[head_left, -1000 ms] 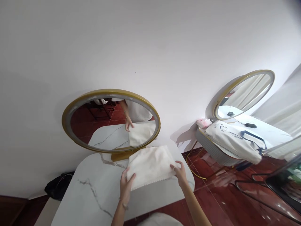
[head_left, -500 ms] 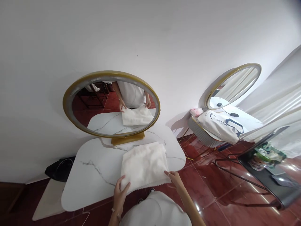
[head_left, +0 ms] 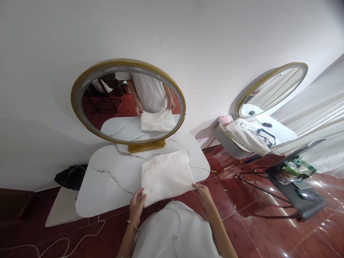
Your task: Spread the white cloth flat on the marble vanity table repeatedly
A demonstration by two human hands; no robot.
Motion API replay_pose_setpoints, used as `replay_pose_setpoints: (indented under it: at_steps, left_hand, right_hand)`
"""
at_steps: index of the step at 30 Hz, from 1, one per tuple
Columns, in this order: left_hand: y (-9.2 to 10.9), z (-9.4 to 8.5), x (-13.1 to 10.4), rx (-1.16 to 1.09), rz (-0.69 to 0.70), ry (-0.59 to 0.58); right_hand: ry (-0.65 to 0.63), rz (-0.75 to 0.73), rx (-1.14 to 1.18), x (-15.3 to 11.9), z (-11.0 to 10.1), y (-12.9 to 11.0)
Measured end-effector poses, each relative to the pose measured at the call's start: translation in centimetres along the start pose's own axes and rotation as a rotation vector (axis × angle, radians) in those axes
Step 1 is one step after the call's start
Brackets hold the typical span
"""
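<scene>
A folded white cloth (head_left: 167, 175) with a scalloped near edge lies on the white marbled table (head_left: 94, 190). Its near edge reaches over the table's front. My left hand (head_left: 137, 205) pinches the near left corner between thumb and fingers. At the near right corner, my right hand (head_left: 202, 193) has its fingertips closed on the cloth's edge. Behind the cloth stands a round gold-framed mirror (head_left: 129, 105) on a gold base (head_left: 146, 146), and both hands and the cloth are reflected in it.
To the right, a second table holds a white printed bag (head_left: 248, 134), a pink packet (head_left: 225, 119) and another round mirror (head_left: 272, 91). A black chair (head_left: 301, 200) carries a green bag and a phone-like item. A black bag (head_left: 71, 177) sits left of the table; a white cable (head_left: 88, 235) trails below.
The view has tilted down slightly, so the mirror and table sit higher. My left hand has shifted from lying spread on the cloth to pinching its corner; the near edge looks straighter.
</scene>
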State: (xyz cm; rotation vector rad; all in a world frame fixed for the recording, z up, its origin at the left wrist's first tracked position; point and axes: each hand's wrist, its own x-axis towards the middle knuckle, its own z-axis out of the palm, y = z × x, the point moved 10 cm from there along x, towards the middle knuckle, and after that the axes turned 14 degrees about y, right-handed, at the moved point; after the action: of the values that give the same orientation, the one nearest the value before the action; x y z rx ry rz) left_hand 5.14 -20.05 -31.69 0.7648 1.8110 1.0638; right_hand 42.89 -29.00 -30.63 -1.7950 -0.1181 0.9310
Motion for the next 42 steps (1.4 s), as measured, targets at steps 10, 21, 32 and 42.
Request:
replay_pose_setpoints:
  at_steps: [10,21,32,42]
  left_hand:
    - [0.1,0.2,-1.3,-0.004,0.000,-0.037]
    - [1.0,1.6,-3.4,0.285,0.363,-0.237]
    - [0.4,1.1,-3.7,0.192,0.301,-0.258]
    - [0.8,-0.5,-4.0,0.213,0.324,-0.110]
  right_hand:
    - [0.042,0.102,0.146,0.5,-1.2,1.5]
    - [0.055,0.128,0.240,1.1,-1.5,2.0]
    - [0.056,0.106,0.253,1.3,-1.7,2.1]
    - [0.066,0.025,0.216,1.2,-2.2,1.3]
